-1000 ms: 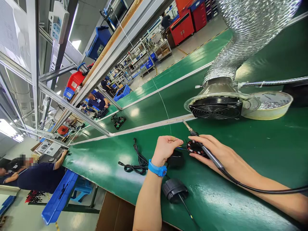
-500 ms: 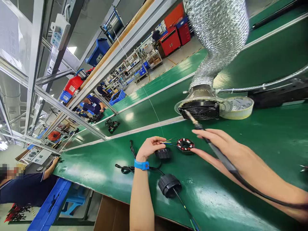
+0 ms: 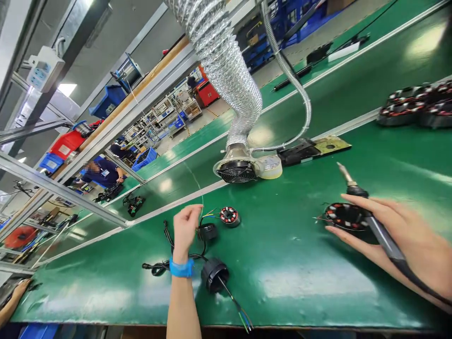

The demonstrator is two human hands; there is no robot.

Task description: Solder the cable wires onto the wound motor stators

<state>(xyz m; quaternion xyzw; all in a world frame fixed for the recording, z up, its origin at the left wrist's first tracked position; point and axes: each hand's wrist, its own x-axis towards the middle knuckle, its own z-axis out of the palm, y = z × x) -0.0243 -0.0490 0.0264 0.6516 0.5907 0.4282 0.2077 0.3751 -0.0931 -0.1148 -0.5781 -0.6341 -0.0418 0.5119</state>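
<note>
My right hand (image 3: 406, 235) is wrapped round a soldering iron (image 3: 384, 235) with its tip pointing up and left. Its thumb and a finger also reach to either side of a ring-shaped motor stator (image 3: 348, 216); whether they grip it I cannot tell. My left hand (image 3: 187, 226), wearing a blue wrist strap (image 3: 181, 267), is pinched on a thin solder wire (image 3: 196, 181) running down from above. Beside it are a black cap (image 3: 207, 232) and a second stator (image 3: 229, 215) near coloured wire ends. A larger black housing (image 3: 214, 274) lies nearer, coloured wires coming out.
A fume extractor fan (image 3: 236, 170) on a silver duct stands behind, with a round tub (image 3: 270, 167) beside it. More stators (image 3: 402, 106) are stacked at the far right. Black cables (image 3: 155, 268) lie left. Co-workers (image 3: 102, 172) sit across and at the left edge.
My view has swung right. My right hand has moved right with the soldering iron, from the stator near the black cap to another one. My left hand is now slightly off the coloured wires.
</note>
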